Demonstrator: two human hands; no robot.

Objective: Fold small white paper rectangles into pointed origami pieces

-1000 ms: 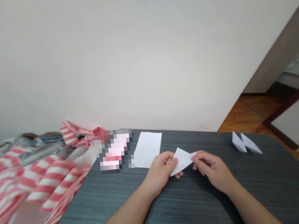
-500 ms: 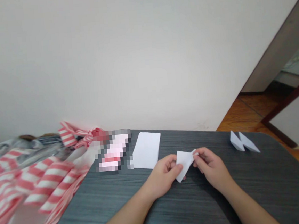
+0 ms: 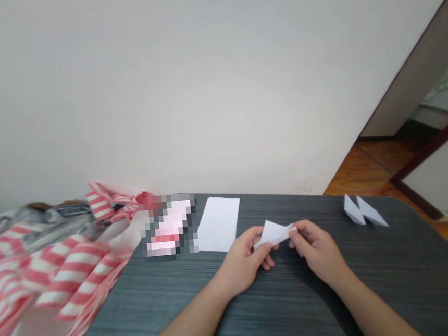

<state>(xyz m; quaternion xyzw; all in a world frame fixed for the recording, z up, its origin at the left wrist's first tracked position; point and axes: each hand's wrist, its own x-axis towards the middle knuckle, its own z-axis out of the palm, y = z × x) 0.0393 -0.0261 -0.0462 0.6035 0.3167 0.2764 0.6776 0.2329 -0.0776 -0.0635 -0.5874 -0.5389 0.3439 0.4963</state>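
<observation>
Between my two hands, a small folded piece of white paper (image 3: 273, 231) is held just above the dark table. My left hand (image 3: 247, 257) pinches its left side, thumb on the near face and fingers behind. At the narrow right end, my right hand (image 3: 315, 246) grips the paper between thumb and fingertips, which partly cover that tip. A stack of white paper sheets (image 3: 219, 223) lies beyond my left hand. Off to the right on the table stands a folded white paper piece (image 3: 363, 212) with two pointed wings.
The dark wood-grain table (image 3: 204, 305) reaches back to a pale wall (image 3: 209, 85). A blurred pink-and-white object (image 3: 172, 227) lies left of the sheets. Red-and-white striped cloth (image 3: 56, 271) is heaped past the table's left edge. Wooden floor (image 3: 347, 170) shows at right.
The folded paper has turned in my hands; its lower flap, which pointed down, is now folded or tilted up. My left thumb has shifted slightly along it. The right hand keeps its grip.
</observation>
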